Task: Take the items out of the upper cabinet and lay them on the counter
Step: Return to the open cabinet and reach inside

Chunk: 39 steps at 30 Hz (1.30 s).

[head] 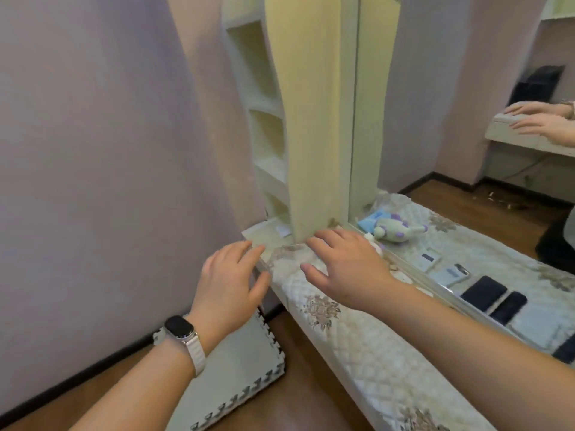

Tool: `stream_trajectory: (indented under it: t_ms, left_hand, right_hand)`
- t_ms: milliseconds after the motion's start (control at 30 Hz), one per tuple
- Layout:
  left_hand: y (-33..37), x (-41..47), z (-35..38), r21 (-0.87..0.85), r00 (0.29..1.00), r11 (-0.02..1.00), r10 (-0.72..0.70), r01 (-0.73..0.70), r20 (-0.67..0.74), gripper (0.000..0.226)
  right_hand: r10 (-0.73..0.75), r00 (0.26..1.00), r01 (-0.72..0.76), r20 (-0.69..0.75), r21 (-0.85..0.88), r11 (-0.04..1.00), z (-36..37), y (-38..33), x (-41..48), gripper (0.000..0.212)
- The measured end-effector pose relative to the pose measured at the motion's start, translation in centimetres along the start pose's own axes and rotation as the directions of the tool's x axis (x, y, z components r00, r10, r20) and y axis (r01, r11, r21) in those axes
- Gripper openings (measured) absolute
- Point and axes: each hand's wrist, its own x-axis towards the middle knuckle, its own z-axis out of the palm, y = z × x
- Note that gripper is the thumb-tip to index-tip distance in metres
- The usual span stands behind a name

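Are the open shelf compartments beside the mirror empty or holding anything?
Mostly empty: the shelf compartments show bare interiors. Only the bottom level holds a small white paper. Their far corners are hidden.

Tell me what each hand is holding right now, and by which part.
Nothing is held. The left hand and right hand are both open, fingers spread, above the quilted counter near the cabinet door.

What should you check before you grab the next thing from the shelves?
1. Left hand empty: ok.
2. Right hand empty: ok.
3. Shelves reachable, nothing blocking: ok.
4. Something left on the shelves: cannot tell; the cubbies look bare, only a white slip lies at the bottom.
5. Free space on the counter: ok, the quilted cover near the hands is bare.
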Motion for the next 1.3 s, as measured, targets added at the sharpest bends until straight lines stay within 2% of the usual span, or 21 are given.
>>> stream_trajectory:
  t_ms: [133, 367, 667, 1000, 1300]
  left_hand:
    - [-7.6, -2.9, -3.1, 0.014, 0.994, 0.995, -0.098, 0.099, -0.045, 0.054]
    - [-20.0, -9.1, -7.6, 0.043, 0.969, 0.973, -0.223, 0.228, -0.111, 0.053]
    - [-33.0, -17.6, -12.1, 0.145, 0.910, 0.904, -0.378, 0.403, -0.170, 0.050]
    - [-42.7, -23.3, -14.0, 0.243, 0.771, 0.731, -0.607, 0.637, -0.196, 0.050]
    - [-50.2, -23.3, -16.3, 0.396, 0.564, 0.453, -0.793, 0.799, -0.231, 0.050]
  right_hand:
    - [-0.085, 0.996, 0.086, -0.010, 0.032, 0.996, 1.0, -8.6, 4.3, 0.060]
    - [-0.250, 0.967, 0.252, -0.054, 0.037, 0.967, 3.8, -23.4, 9.9, 0.054]
    - [-0.478, 0.878, 0.476, -0.002, 0.081, 0.875, 8.2, -39.4, 14.5, 0.057]
    - [-0.668, 0.744, 0.657, -0.003, 0.185, 0.730, 14.5, -50.1, 21.2, 0.055]
    - [-0.853, 0.517, 0.823, -0.074, 0.314, 0.472, 19.6, -60.4, 30.9, 0.055]
